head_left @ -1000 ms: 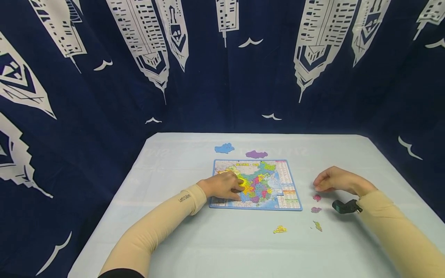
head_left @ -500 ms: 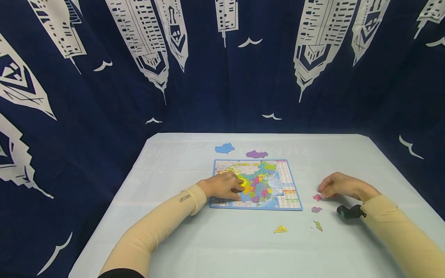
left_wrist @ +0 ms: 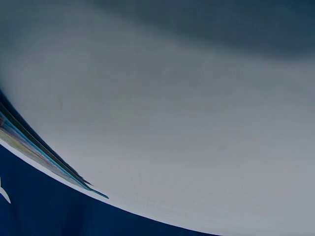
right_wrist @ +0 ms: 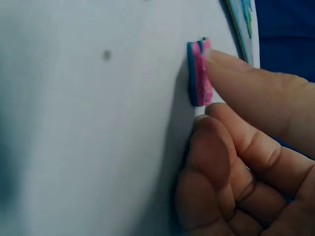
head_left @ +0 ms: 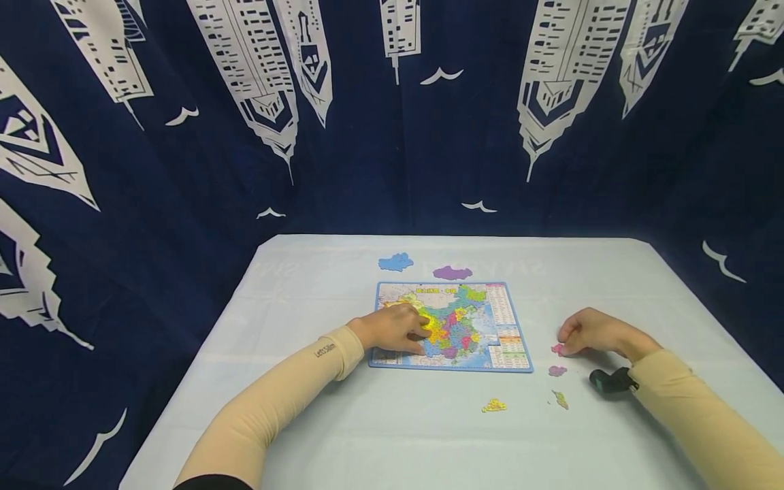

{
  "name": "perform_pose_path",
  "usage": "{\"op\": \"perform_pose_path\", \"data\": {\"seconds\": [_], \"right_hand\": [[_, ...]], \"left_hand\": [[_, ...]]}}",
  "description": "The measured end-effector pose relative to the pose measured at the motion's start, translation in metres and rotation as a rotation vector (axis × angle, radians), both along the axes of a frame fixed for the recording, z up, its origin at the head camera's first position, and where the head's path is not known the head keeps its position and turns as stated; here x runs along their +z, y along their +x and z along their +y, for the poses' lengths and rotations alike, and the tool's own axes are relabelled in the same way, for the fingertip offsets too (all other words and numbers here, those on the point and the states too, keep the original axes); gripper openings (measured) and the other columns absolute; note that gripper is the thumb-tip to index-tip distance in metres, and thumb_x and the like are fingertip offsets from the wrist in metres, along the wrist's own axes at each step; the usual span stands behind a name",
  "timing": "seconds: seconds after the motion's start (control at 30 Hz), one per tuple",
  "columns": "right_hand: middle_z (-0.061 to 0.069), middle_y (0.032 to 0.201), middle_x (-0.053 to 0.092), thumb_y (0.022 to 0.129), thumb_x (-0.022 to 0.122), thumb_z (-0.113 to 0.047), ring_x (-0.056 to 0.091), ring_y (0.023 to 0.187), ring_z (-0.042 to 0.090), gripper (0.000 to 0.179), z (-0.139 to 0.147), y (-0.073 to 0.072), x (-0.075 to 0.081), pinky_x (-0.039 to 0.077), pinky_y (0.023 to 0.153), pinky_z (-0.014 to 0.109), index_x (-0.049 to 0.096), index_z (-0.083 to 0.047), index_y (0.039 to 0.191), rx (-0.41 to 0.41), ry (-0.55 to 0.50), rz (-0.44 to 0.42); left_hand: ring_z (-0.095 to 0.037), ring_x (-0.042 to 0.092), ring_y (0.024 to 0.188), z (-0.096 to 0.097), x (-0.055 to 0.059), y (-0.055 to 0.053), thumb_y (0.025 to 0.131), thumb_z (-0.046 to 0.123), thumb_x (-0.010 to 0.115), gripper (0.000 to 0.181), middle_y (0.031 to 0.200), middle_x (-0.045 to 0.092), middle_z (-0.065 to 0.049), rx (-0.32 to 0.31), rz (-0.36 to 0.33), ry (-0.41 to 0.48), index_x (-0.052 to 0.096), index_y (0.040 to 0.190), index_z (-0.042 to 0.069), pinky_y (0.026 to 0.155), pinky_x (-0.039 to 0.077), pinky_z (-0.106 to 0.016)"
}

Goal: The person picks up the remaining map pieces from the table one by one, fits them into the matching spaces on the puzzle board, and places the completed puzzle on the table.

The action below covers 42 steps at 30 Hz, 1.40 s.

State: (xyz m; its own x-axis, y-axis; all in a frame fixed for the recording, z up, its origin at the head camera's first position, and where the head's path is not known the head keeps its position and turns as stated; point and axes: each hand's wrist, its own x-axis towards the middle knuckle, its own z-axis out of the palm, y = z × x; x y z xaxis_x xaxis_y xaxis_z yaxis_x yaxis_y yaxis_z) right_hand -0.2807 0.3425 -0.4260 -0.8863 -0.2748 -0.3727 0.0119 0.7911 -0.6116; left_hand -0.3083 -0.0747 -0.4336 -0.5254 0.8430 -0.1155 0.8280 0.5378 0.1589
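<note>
A map puzzle board (head_left: 505, 321) with a blue border lies on the white table. My left hand (head_left: 393, 328) rests on its left part, fingers loosely bent, covering some of the map. The left wrist view catches only the edge of the puzzle board (left_wrist: 47, 156) at lower left; the hand is out of that view. To the board's right, my right hand (head_left: 597, 331) is down at a small pink puzzle piece (head_left: 557, 348). In the right wrist view, thumb and forefinger pinch the pink piece (right_wrist: 201, 78), which has a blue underside, close against the table.
A mauve piece (head_left: 557, 371), a green piece (head_left: 560, 399) and a yellow piece (head_left: 493, 405) lie nearer the front. Behind the board are a blue piece (head_left: 395, 261) and a purple piece (head_left: 452, 272). A dark blue patterned curtain (head_left: 398, 150) hangs around the table.
My right hand has come down toward the table and its fingertips now meet the pink puzzle piece. The left hand has stayed in place on the board.
</note>
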Motion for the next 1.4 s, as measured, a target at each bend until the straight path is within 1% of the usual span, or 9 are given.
{"op": "perform_pose_path", "data": {"seconds": [0.33, 0.57, 0.7, 0.9, 1.0, 1.23, 1.4], "right_hand": [[0.002, 0.076, 0.060, 0.077, 0.083, -0.010, 0.051, 0.075, 0.017, 0.024, -0.009, 0.007, 0.001, 0.042, 0.070, 0.030, 0.067, 0.002, 0.091, -0.012, 0.009, 0.047], [-0.001, 0.071, 0.057, 0.076, 0.084, -0.009, 0.049, 0.073, 0.017, 0.019, -0.011, 0.006, 0.001, 0.040, 0.067, 0.030, 0.069, -0.001, 0.085, 0.007, 0.028, 0.074], [0.000, 0.072, 0.057, 0.076, 0.084, -0.010, 0.049, 0.074, 0.017, 0.019, -0.010, 0.006, 0.000, 0.039, 0.067, 0.029, 0.069, -0.002, 0.083, 0.004, 0.031, 0.084], [0.000, 0.077, 0.058, 0.079, 0.083, -0.016, 0.048, 0.077, 0.017, 0.020, -0.006, 0.007, -0.002, 0.039, 0.068, 0.029, 0.069, -0.003, 0.082, -0.026, 0.036, 0.066], [0.000, 0.075, 0.058, 0.080, 0.082, -0.016, 0.049, 0.076, 0.017, 0.017, -0.004, 0.006, -0.004, 0.040, 0.067, 0.029, 0.070, -0.003, 0.082, -0.045, 0.025, 0.052], [0.000, 0.073, 0.058, 0.084, 0.077, -0.015, 0.052, 0.073, 0.017, 0.015, -0.001, 0.003, -0.006, 0.043, 0.067, 0.030, 0.070, -0.001, 0.086, -0.066, -0.019, 0.011], [0.000, 0.072, 0.058, 0.087, 0.074, -0.015, 0.053, 0.072, 0.017, 0.016, 0.001, 0.003, -0.007, 0.043, 0.067, 0.029, 0.070, 0.000, 0.091, -0.065, -0.064, -0.029]], "left_hand": [[-0.020, 0.063, 0.122, -0.001, 0.000, 0.001, 0.093, 0.039, 0.071, 0.043, 0.141, 0.060, -0.012, 0.003, -0.001, -0.002, 0.069, 0.128, 0.013, 0.112, 0.043, -0.032], [-0.022, 0.059, 0.129, -0.001, 0.001, 0.001, 0.094, 0.039, 0.070, 0.044, 0.143, 0.058, -0.012, 0.013, -0.006, -0.007, 0.068, 0.129, 0.013, 0.114, 0.042, -0.033], [-0.022, 0.059, 0.129, -0.001, 0.002, 0.001, 0.093, 0.039, 0.070, 0.044, 0.143, 0.059, -0.012, 0.014, -0.003, -0.009, 0.068, 0.129, 0.013, 0.114, 0.042, -0.033], [-0.021, 0.059, 0.129, 0.000, 0.001, 0.002, 0.093, 0.039, 0.070, 0.043, 0.141, 0.060, -0.012, 0.006, 0.000, 0.000, 0.069, 0.128, 0.013, 0.115, 0.041, -0.033], [-0.021, 0.060, 0.128, 0.001, 0.000, 0.002, 0.093, 0.039, 0.070, 0.043, 0.141, 0.059, -0.012, 0.005, 0.000, -0.003, 0.069, 0.128, 0.013, 0.115, 0.040, -0.033], [-0.021, 0.059, 0.128, 0.001, 0.001, 0.002, 0.093, 0.039, 0.071, 0.043, 0.142, 0.059, -0.012, 0.014, -0.001, -0.002, 0.069, 0.128, 0.013, 0.113, 0.042, -0.032], [-0.021, 0.059, 0.129, 0.001, 0.002, 0.002, 0.093, 0.039, 0.070, 0.043, 0.143, 0.059, -0.012, 0.025, -0.017, 0.000, 0.069, 0.128, 0.013, 0.113, 0.042, -0.033]]}}
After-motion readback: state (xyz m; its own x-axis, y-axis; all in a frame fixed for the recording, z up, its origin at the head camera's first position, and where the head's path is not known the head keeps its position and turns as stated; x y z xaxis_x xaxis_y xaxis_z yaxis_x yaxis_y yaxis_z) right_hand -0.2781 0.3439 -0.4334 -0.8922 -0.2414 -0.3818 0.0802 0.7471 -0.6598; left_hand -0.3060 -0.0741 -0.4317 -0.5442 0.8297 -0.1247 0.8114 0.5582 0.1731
